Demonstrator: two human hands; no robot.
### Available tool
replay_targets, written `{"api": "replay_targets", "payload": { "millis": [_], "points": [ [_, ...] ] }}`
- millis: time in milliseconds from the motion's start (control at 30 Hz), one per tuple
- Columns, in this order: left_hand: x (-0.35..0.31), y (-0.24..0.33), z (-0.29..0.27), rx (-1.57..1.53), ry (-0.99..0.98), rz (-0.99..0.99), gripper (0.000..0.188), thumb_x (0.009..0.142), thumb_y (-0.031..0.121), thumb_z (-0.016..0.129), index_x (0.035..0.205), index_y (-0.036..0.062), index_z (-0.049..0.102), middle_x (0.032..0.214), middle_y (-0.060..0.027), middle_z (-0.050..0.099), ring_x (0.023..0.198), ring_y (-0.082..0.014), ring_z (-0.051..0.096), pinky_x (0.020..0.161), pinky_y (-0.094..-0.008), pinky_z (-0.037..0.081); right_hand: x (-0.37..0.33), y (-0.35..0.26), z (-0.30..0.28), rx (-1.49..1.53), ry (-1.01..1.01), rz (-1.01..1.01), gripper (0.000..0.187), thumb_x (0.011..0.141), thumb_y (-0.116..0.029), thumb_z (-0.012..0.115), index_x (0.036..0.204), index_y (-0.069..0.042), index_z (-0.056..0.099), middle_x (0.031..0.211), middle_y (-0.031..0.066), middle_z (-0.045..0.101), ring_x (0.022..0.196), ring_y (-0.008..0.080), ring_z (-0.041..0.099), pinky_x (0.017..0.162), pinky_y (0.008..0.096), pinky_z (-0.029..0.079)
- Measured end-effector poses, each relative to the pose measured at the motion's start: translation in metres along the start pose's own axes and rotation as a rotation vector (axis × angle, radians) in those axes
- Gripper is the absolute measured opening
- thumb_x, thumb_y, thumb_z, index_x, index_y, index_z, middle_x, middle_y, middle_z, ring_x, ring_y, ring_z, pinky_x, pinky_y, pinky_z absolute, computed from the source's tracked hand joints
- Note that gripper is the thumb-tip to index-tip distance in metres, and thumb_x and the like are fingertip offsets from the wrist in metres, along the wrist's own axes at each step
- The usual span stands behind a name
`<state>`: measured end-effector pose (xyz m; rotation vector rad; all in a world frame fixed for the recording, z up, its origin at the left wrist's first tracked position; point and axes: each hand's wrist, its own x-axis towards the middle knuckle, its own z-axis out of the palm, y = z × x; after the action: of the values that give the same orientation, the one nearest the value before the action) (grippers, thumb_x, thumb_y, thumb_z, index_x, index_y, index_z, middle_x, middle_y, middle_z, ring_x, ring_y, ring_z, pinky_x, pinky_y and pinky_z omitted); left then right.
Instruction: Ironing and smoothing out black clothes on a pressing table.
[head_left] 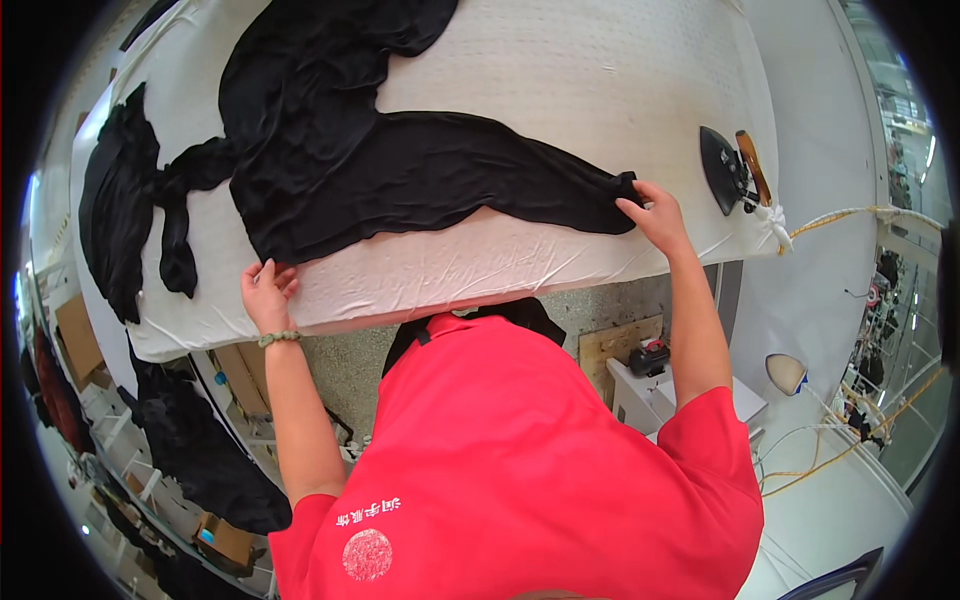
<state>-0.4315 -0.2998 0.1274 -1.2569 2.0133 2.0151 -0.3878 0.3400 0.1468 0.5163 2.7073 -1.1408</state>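
A black garment (330, 190) of thin cloth lies spread and wrinkled on a white padded table (560, 60). One long sleeve-like part stretches across to the right along the near edge. The end of that part is pinched between the thumb and fingers of my right hand (657, 216). My left hand (268, 294) is at the garment's near left corner, its fingertips curled on the cloth's edge. Fabric hides part of how the left fingers close. Beyond my right hand, an iron (720, 172) with a wooden handle stands at the table's right end.
More black cloth (115, 210) lies at the table's left end, with a narrow strip running towards the garment. A rope-wrapped cord (840, 214) leads right from the iron. Dark cloth (200, 440) hangs below the left edge. A cardboard box (225, 540) sits lower left.
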Motion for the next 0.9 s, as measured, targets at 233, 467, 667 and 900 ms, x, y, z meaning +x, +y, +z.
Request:
{"api": "replay_targets", "payload": {
  "millis": [233,467,667,900],
  "points": [
    [0.012,0.016,0.008,-0.026,0.069,-0.102,0.025,0.095,0.016,0.075,0.106,0.0047,0.056,0.096,-0.0083,0.069,0.085,-0.0235,0.069,0.070,-0.0362,0.060,0.022,-0.036,-0.078,0.089,-0.213,0.065,0.062,0.090,-0.022,0.079,0.142,0.003,0.056,0.085,-0.0042,0.055,0.072,0.0063,0.053,0.063,0.0243,0.046],
    [0.011,0.022,-0.055,-0.077,0.035,0.055,0.023,0.094,0.011,0.076,0.104,0.0067,0.056,0.093,-0.0065,0.067,0.084,-0.0214,0.069,0.075,-0.0371,0.061,0.017,-0.019,-0.133,0.425,-0.336,0.270,0.066,0.092,-0.023,0.076,0.147,0.004,0.051,0.084,-0.0054,0.054,0.068,0.0038,0.050,0.055,0.0218,0.042],
    [-0.001,-0.016,-0.051,0.337,0.120,0.046,0.027,0.094,0.009,0.075,0.113,0.0036,0.057,0.102,-0.0089,0.067,0.083,-0.0184,0.068,0.075,-0.0345,0.059,0.006,0.043,-0.088,0.431,-0.375,0.362,0.053,0.094,-0.021,0.075,0.138,0.004,0.059,0.090,-0.0044,0.060,0.069,0.0038,0.053,0.058,0.0218,0.044],
    [-0.060,0.059,0.120,0.938,-0.178,0.890,0.035,0.096,0.006,0.068,0.130,0.0037,0.061,0.118,-0.0093,0.067,0.102,-0.0214,0.067,0.079,-0.0307,0.057,0.005,0.031,-0.069,-0.161,0.236,-0.219,0.021,0.091,-0.016,0.076,0.110,-0.008,0.072,0.096,0.0028,0.070,0.084,0.0183,0.066,0.075,0.0312,0.052]
  ]
}}
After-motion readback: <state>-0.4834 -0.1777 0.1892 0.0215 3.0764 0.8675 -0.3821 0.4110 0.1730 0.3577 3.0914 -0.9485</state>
